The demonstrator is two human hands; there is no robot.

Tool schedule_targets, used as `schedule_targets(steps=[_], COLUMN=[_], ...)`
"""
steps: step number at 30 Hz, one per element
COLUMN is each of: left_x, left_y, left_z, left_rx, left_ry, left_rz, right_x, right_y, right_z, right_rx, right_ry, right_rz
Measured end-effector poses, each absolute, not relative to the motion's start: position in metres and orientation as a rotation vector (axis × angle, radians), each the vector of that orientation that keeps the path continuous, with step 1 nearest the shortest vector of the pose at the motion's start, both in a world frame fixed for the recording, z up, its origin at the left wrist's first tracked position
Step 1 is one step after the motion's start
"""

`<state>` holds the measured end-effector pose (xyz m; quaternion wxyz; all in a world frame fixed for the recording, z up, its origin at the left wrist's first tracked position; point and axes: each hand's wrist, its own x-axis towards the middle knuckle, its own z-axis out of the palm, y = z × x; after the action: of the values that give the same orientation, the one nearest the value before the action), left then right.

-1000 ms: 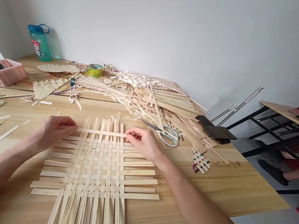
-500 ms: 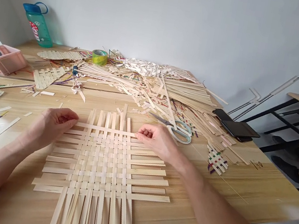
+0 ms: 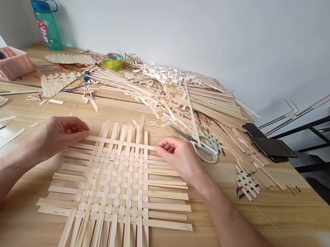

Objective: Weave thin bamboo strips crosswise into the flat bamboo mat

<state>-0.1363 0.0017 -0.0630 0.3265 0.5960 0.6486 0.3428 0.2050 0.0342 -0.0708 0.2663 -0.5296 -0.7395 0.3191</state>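
Note:
A flat mat woven from pale bamboo strips (image 3: 118, 187) lies on the wooden table (image 3: 262, 226) in front of me. Across its far edge runs one loose horizontal strip (image 3: 120, 143), threaded among the upright strips. My left hand (image 3: 59, 134) pinches the strip's left end with curled fingers. My right hand (image 3: 179, 153) pinches its right end the same way. Both forearms reach in from the near edge.
A big heap of loose strips (image 3: 170, 94) covers the far table. Scissors (image 3: 204, 145) lie just right of my right hand. A phone (image 3: 271, 146), a small coloured woven piece (image 3: 246, 184), a tape roll (image 3: 114, 61), a teal bottle (image 3: 46, 24) and a pink basket (image 3: 5, 63) stand around.
The camera view has shifted, so the table sits differently in frame. Both hands keep hold of the strip's ends at the mat's far edge; the strip has barely moved.

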Motion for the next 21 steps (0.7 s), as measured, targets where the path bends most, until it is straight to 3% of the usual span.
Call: schedule_targets(steps=[5,21], left_x=[-0.129,-0.125], left_y=[0.007,0.015], left_z=[-0.073,-0.08], left_rx=[1.505,1.777], left_ry=[1.669,1.94], left_rz=[1.095,0.871], right_x=[0.202,0.196], right_y=[0.046,0.052], right_z=[-0.083,-0.084], right_rx=[-1.371,-1.553], right_ry=[-1.905,-2.001], right_rz=[0.759,0.613])
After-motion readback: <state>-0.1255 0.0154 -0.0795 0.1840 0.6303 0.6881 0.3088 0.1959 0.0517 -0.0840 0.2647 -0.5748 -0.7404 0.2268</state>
